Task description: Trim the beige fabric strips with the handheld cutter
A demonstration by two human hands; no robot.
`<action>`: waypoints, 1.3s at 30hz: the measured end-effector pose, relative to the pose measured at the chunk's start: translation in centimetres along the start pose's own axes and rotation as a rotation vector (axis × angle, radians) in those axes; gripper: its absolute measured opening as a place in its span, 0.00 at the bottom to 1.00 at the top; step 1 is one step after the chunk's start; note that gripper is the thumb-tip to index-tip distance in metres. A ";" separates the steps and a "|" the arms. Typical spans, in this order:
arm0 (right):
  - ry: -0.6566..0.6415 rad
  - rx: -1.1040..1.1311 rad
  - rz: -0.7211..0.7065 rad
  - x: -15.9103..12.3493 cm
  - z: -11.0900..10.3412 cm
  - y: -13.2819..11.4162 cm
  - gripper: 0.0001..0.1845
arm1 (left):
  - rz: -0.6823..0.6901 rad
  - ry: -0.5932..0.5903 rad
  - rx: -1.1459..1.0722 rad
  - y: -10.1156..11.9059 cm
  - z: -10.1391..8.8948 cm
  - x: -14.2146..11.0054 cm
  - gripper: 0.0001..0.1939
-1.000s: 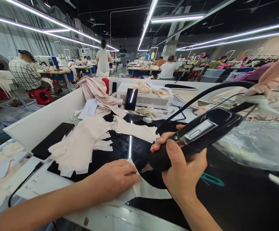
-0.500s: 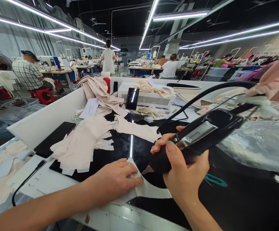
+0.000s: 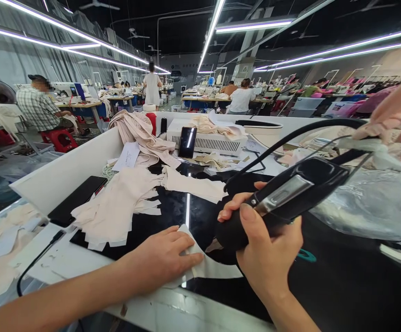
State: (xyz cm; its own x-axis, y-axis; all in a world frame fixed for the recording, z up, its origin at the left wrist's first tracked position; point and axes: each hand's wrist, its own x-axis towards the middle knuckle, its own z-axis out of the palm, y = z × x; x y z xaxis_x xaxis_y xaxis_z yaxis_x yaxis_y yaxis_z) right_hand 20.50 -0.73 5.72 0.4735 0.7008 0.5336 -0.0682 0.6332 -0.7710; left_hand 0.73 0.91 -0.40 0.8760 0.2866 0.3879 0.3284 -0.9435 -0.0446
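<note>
My left hand point(image 3: 168, 256) lies flat with its fingers stretched out, pressing a small pale fabric piece point(image 3: 217, 268) onto the black glossy work surface point(image 3: 173, 212). The curved right part of that piece shows beyond my fingers. My right hand point(image 3: 264, 240) is wrapped round a black corded hand tool point(image 3: 300, 186) with a silver metal lever on its side. The tool slants, its rounded front end low over the fabric piece; its working tip is hidden. Behind my left hand lies a fanned stack of pale fabric pieces point(image 3: 117, 198), with another pale piece point(image 3: 195, 183) beside it.
A thick black cable point(image 3: 311, 123) arches over the tool. Blurred pinkish material hangs at upper right. A black phone point(image 3: 78, 200), an upright phone point(image 3: 187, 142), a white vented box point(image 3: 214, 143), a clear plastic bag point(image 3: 369, 207) and a teal looped item point(image 3: 307, 255) lie around.
The view has shifted slightly. The fabric piece has turned or slid a little under my left hand. My right hand keeps its grip on the tool, almost unmoved.
</note>
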 end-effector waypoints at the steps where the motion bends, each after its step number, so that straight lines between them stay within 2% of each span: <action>1: 0.019 0.005 -0.001 0.2 -0.1 -0.1 0.22 | -0.003 0.003 -0.008 -0.1 -0.1 0.0 0.13; 7: 0.074 -0.025 -0.002 0.7 -1.2 -1.1 0.23 | -0.030 0.034 -0.138 0.5 -0.9 1.3 0.13; 12: 0.083 -0.086 -0.007 0.3 -2.2 -0.9 0.24 | -0.090 -0.088 -0.211 1.5 0.2 2.5 0.12; 15: 0.074 -0.107 -0.016 0.1 -2.3 -0.8 0.23 | -0.099 -0.115 -0.204 1.6 0.8 2.6 0.10; 24: 0.039 -0.068 -0.036 -0.1 -1.8 -0.6 0.21 | -0.106 -0.029 -0.243 1.7 1.1 1.2 0.16; 31: 0.000 -0.020 -0.008 -0.4 -1.4 -0.2 0.22 | -0.123 -0.018 -0.232 2.2 1.0 1.5 0.15; 35: 0.008 -0.052 0.009 -0.4 -1.4 -0.5 0.20 | -0.151 0.035 -0.193 2.6 0.7 1.6 0.13; 39: 0.024 -0.014 0.034 -0.2 -1.1 -0.7 0.22 | -0.166 0.080 -0.197 2.8 0.7 1.6 0.12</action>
State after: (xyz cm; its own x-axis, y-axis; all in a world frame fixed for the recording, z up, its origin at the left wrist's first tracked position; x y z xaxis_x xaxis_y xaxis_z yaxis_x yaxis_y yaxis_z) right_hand 21.43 -1.68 5.72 0.4918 0.7136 0.4989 -0.0725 0.6046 -0.7932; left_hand 3.30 -1.13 -0.51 0.7827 0.4331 0.4470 0.3829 -0.9012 0.2028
